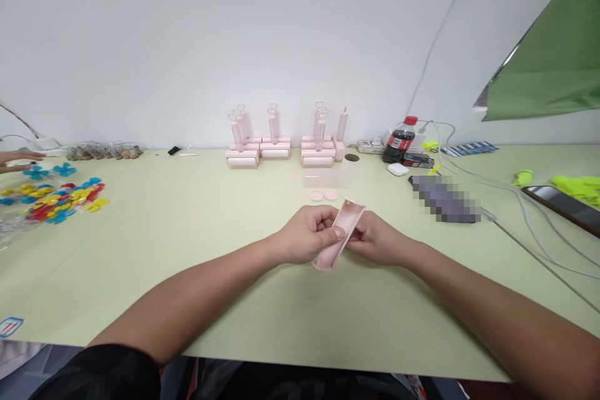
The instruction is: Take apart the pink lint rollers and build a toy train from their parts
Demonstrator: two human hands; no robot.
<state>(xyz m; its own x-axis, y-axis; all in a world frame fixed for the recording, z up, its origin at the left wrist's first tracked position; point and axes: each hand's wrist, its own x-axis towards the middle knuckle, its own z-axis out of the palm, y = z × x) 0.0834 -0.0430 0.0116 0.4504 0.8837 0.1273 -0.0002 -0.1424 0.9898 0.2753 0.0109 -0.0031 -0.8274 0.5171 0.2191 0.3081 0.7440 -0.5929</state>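
Observation:
A pale pink curved plastic shell (pixel 347 220), like a lint roller cover, is held tilted above the table in front of me. My left hand (pixel 302 234) is closed on it, its thumb lying inside the hollow. On the other side, my right hand (pixel 377 239) grips the shell's edge, with its fingertips partly hidden behind it. Just beyond lie two pink round caps (pixel 323 195), a clear plastic cover (pixel 321 177) and an upright white sticky roll (pixel 350 172). Several pink lint rollers (pixel 275 149) with heart-shaped handle ends stand along the wall.
Right of me are a cola bottle (pixel 400 140), a phone (pixel 443 199), another phone (pixel 567 203), white cables (pixel 520 200) and neon yellow pieces (pixel 579 187). A green sheet (pixel 553 56) hangs above. At left, another person's hand (pixel 19 159) is near colourful plastic pieces (pixel 60 201).

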